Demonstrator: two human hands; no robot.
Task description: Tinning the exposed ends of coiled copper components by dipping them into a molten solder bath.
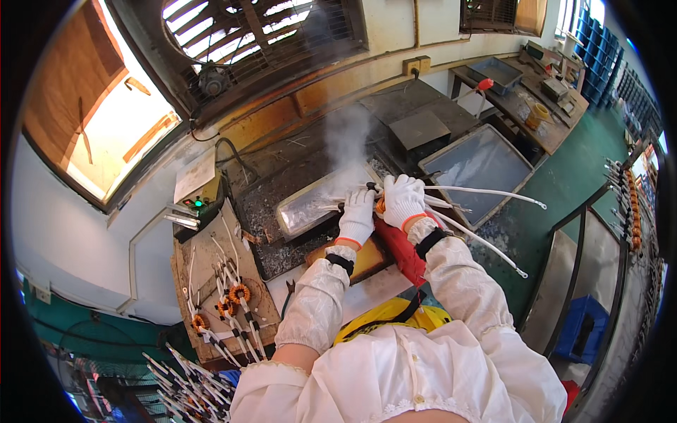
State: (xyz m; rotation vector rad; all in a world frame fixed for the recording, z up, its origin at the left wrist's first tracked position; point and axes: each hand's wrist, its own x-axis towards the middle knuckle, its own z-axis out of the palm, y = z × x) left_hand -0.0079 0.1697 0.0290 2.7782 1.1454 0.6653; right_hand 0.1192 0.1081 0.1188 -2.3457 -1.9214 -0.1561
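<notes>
Both my hands wear white gloves with orange cuffs and meet over a shallow metal bath (305, 210) of silvery melt, from which white smoke (345, 137) rises. My left hand (357, 216) grips white-sleeved leads (331, 205) whose ends reach into the bath. My right hand (402, 200) closes on an orange wound coil (380, 205). The coil's long white leads (493, 192) trail off to the right. A red-handled tool (398, 252) lies under my right wrist; whether a hand grips it is hidden.
A wooden board (211, 261) on the left carries several orange coils (238, 292) with white leads. A control box with a green lamp (199, 203) stands behind it. A grey tray (479, 163) lies to the right, a blue crate (582, 328) on the floor.
</notes>
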